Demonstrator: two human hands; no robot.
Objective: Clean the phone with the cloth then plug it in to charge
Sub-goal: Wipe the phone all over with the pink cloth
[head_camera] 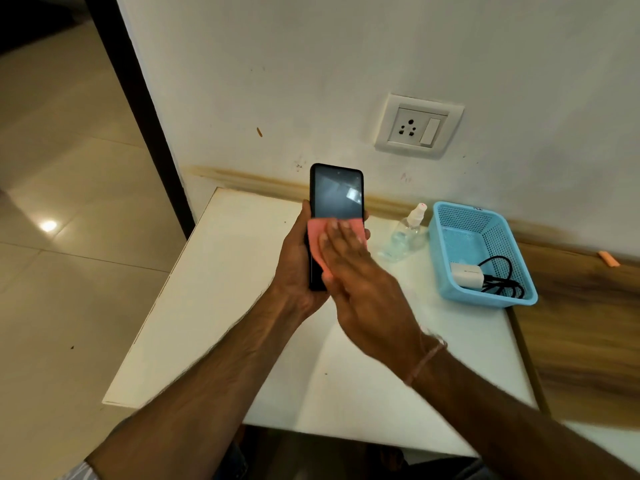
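The phone is a black slab held upright above the middle of the white table, its dark screen throwing back a pale patch of reflected light near the top. The left hand wraps it from behind and the side, fingers curled round its edges. Over the lower half of the screen lies a pink cloth, pressed flat by the right hand — palm down, fingers straight and together on the cloth. A thin string band circles that wrist.

No writing on the phone or cloth can be read; a small mark on the charger is too small to make out.

Toward the table's far right corner sits a light-blue perforated basket holding a white charger adapter and a coiled black cable. Just beside the basket, on its left, a clear spray bottle with a white nozzle stands against the far edge. On the white wall above — well apart from the phone — is a white socket plate with a switch. A small orange object lies on the wooden surface past the table's right edge.
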